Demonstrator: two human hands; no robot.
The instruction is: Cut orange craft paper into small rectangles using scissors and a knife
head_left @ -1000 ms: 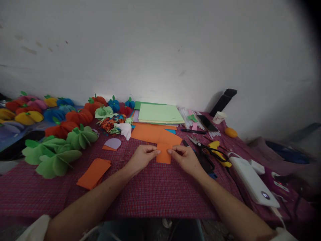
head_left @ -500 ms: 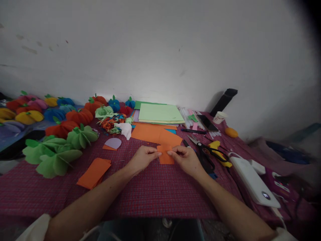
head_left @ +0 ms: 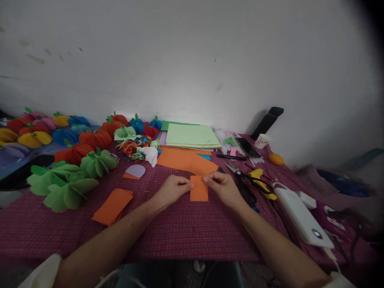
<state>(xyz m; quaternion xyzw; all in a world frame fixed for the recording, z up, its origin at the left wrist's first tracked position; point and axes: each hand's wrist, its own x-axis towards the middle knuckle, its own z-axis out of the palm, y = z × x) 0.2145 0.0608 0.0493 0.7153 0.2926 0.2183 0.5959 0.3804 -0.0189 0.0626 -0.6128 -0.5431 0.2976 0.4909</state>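
Note:
A small orange rectangle of paper (head_left: 199, 191) is held up between my two hands over the checked tablecloth. My left hand (head_left: 174, 190) pinches its left edge between thumb and fingers. At the upper right corner, my right hand (head_left: 223, 187) grips it the same way. Just beyond lie larger orange sheets (head_left: 177, 159). To the left, a stack of orange paper pieces (head_left: 113, 206) rests on the cloth, and farther back a lilac rounded paper piece (head_left: 135, 171) lies partly over an orange one.
Scissors (head_left: 253, 180) and a yellow-handled tool (head_left: 264, 185) lie to the right, near a white power bank (head_left: 303, 216). Green paper sheets (head_left: 192, 135) are stacked at the back. Several paper pumpkins (head_left: 94, 140) crowd the left. A paper cup (head_left: 263, 140) stands back right.
The orange paper has come slightly nearer to me and sits straighter. My right hand's grip has shifted up toward its top corner, while my left hand stays at the left edge.

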